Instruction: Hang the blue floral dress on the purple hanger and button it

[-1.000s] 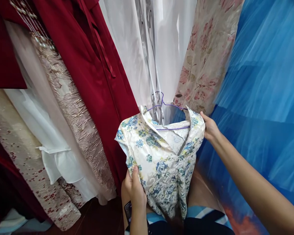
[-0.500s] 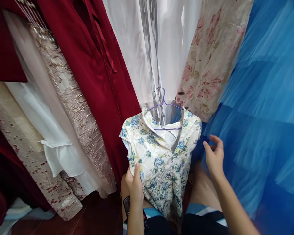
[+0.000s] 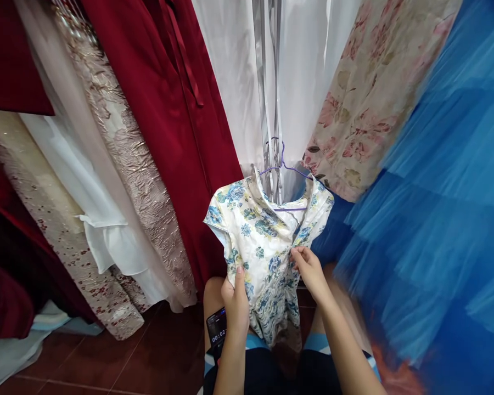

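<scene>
Cream, blue-floral, short-sleeved fabric garment (image 3: pixel 257 236), above dark-clothed lap (image 3: pixel 267 376): already on purple wire hanger (image 3: pixel 283 156); collar (image 3: pixel 262 189) open, handling seemingly unfinished. Left hand (image 3: pixel 235 299): fingers closed on its side. Right hand (image 3: pixel 310 272): fingers pinching its front.

1. deep-red smooth fabric garment (image 3: pixel 148 93) with a thin red tie (image 3: pixel 189 68), beside a long white fabric garment (image 3: pixel 226 71).
2. beige pink-flowered cloth (image 3: pixel 366 120), beside layered blue tulle (image 3: pixel 444 164).
3. black rectangular phone (image 3: pixel 217 326), screen lit.
4. dark-red tiled floor (image 3: pixel 102 356).
</scene>
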Available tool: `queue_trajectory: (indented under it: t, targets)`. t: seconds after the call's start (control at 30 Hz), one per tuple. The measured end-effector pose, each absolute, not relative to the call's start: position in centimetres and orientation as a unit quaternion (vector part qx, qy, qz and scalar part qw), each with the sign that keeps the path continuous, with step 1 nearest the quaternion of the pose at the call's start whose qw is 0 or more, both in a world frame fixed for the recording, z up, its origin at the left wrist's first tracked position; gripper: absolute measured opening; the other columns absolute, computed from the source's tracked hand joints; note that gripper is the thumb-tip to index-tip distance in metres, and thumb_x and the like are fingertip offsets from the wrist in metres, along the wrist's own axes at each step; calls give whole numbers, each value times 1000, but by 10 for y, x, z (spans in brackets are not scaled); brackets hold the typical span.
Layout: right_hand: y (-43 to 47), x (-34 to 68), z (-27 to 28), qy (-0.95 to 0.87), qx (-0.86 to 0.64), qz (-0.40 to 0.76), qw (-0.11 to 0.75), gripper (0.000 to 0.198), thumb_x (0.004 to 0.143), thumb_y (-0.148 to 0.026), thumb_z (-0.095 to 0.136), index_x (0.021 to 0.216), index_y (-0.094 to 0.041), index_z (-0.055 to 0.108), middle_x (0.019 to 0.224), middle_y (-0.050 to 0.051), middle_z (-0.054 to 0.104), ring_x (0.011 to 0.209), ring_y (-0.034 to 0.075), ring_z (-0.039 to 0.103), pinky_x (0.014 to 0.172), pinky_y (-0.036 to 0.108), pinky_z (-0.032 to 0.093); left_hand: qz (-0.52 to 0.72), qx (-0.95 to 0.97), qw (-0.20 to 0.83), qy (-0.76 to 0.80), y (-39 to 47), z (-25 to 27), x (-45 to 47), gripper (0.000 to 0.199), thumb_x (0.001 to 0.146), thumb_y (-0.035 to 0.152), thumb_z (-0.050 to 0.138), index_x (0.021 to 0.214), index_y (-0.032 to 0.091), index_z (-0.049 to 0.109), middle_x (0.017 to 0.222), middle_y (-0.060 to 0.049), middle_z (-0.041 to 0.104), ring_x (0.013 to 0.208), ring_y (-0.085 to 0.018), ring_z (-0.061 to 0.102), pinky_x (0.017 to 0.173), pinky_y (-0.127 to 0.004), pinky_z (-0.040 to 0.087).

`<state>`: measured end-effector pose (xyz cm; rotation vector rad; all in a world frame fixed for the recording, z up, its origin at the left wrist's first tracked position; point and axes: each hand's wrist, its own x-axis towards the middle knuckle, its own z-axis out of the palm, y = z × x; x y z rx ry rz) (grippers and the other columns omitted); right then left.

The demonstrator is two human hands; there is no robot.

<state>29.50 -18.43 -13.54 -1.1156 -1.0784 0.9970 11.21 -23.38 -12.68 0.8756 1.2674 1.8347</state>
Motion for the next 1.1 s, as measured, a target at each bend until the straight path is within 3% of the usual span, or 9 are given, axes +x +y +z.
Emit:
queue_trajectory:
  t: [0.13, 0.3, 0.57, 0.73, 0.87, 0.97, 1.03, 1.1]
  targets:
    - [-179, 285, -139, -461, -475, 440, 607, 44, 74, -62, 70, 74, -20, 58, 60, -1, 54, 53, 16, 44, 51, 27, 34, 711, 340, 368, 494, -238, -122, 110, 46, 88, 48, 66, 122, 17, 67, 122, -11, 70, 117, -29, 63, 95, -36, 54]
    - [-191, 277, -134, -447, -463, 456, 615, 40, 80, -58, 63, 65, -23, 48, 52, -5, 45, 45, 13, 36, 46, 27, 27, 714, 311, 385, 495, -239, -124, 106, 51, 87, 48, 67, 128, 17, 64, 129, -12, 66, 120, -29, 62, 95, -36, 54]
    - [-223, 263, -108, -531, -443, 422, 587, 37, 91, -48, 57, 67, -22, 48, 57, -5, 41, 53, 14, 37, 52, 27, 27, 706, 327, 402, 483, -236, -135, 104, 46, 86, 40, 68, 127, 18, 64, 127, -12, 67, 120, -29, 61, 99, -37, 51]
    - [-232, 244, -103, -556, -388, 473, 562, 35, 94, -49, 54, 72, -22, 48, 59, -5, 44, 54, 14, 40, 53, 26, 30, 687, 359, 426, 466, -232, -144, 107, 47, 84, 40, 70, 125, 18, 63, 124, -12, 68, 119, -29, 61, 101, -38, 48]
    - [-233, 248, -104, -554, -382, 486, 558, 35, 93, -48, 55, 71, -22, 49, 59, -4, 47, 54, 14, 42, 54, 26, 31, 703, 360, 402, 464, -228, -151, 106, 64, 84, 38, 70, 139, 20, 45, 132, -15, 62, 120, -28, 60, 102, -40, 46]
    - [-233, 254, -106, -548, -392, 483, 559, 36, 92, -47, 57, 69, -21, 49, 59, -4, 46, 54, 14, 41, 54, 27, 31, 697, 418, 361, 457, -231, -150, 110, 81, 82, 32, 73, 149, 26, 27, 150, -16, 43, 132, -27, 50, 109, -41, 40]
    - [-233, 255, -108, -541, -391, 486, 564, 35, 92, -46, 57, 69, -21, 50, 59, -4, 46, 53, 13, 40, 54, 26, 31, 658, 491, 329, 466, -235, -147, 114, 78, 80, 29, 74, 146, 26, 33, 152, -14, 38, 138, -28, 41, 113, -40, 35]
    - [-234, 255, -110, -537, -386, 494, 565, 34, 93, -45, 57, 69, -22, 50, 59, -4, 46, 53, 13, 40, 53, 26, 31, 598, 563, 308, 480, -239, -144, 121, 61, 80, 27, 74, 136, 24, 50, 142, -12, 47, 134, -28, 45, 113, -40, 35]
